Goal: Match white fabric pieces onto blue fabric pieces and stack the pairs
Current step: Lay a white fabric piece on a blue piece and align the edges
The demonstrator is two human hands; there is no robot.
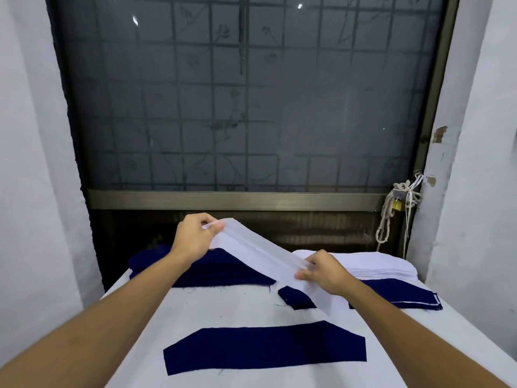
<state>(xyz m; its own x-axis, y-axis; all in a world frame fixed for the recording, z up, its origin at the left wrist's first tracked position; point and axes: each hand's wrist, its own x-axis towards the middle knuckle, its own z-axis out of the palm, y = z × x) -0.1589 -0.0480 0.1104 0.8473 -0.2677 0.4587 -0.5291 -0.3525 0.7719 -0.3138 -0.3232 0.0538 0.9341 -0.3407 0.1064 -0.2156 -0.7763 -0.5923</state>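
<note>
A wide pane of frosted grey window [246, 93], crossed by a grid of thin bars, is filling the view beyond both hands. Below it a bench [237, 312] draped in plain white cloth is carrying everything, with loose dark threads lying on it here and there. Two stacks are sitting at its far end: one of dark navy fabric [218, 270], matte and slightly fuzzy, lying just under the left hand and wrist, and one of thin white fabric [377, 264] with many fine layered edges, lying just beyond the right hand. Three single navy pieces are lying flat. The long navy piece [265, 345], a bar with one slanted end, is lying nearer the person than both hands, between the forearms; a second navy strip [397, 295], showing a thin white edge along its near side, is lying to the right of the right hand; a small navy piece [296, 298] is showing only partly, just to the left of and below the right hand. One white piece [260, 253], long, smooth and slightly sheer, is hanging stretched between the hands above the navy stack. The left hand [193, 239] is pinching its far end, raised; the right hand [324, 273] is pinching its near end, lower down. A bundle of pale rope [397, 208] is hanging at the window frame, well beyond the right hand.
</note>
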